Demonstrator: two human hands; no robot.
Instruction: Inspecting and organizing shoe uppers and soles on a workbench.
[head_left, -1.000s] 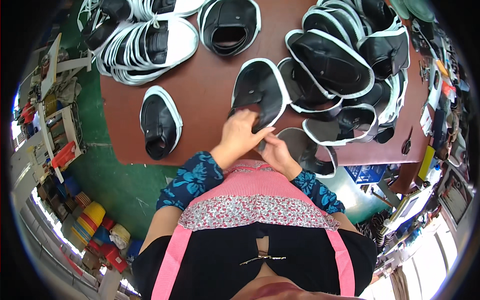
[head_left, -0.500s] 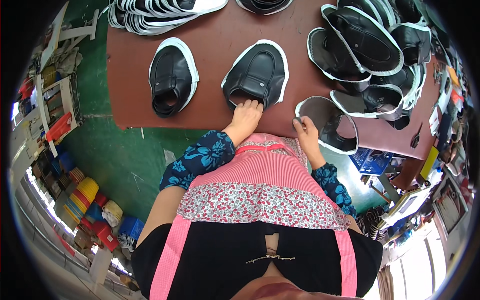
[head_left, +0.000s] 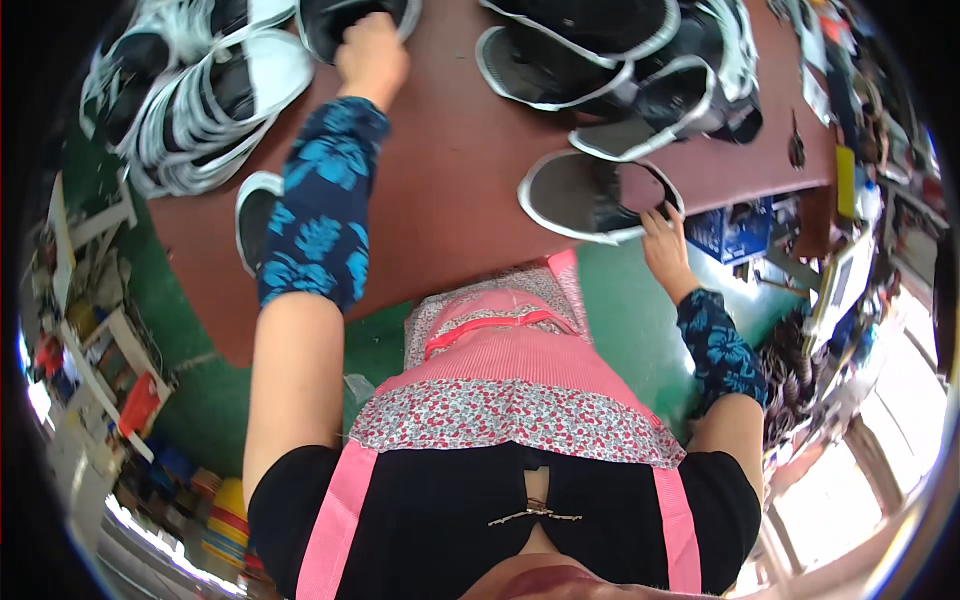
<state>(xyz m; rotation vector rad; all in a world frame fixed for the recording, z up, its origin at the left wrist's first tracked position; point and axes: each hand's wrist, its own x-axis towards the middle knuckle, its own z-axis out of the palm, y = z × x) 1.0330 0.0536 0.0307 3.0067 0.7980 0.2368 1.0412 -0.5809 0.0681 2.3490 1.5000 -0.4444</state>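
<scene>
My left hand reaches far across the table, its fingers closed on the near edge of a black shoe upper with a white border; the top of that upper is cut off by the picture's edge. Near the front edge of the table, my right hand grips the heel end of another upper, which lies with its dark grey inside facing up. A further black upper rests at the left, mostly hidden behind my left sleeve.
Nested uppers with white borders are stacked at the far left of the brown table. More loose uppers pile up at the far right. Small scissors lie by the right edge, and a blue crate stands below it.
My left hand has moved forward and left, carrying the upper from the near middle to the far side. The right hand has shifted right to the heel of the nearby upper. The view has shifted.
</scene>
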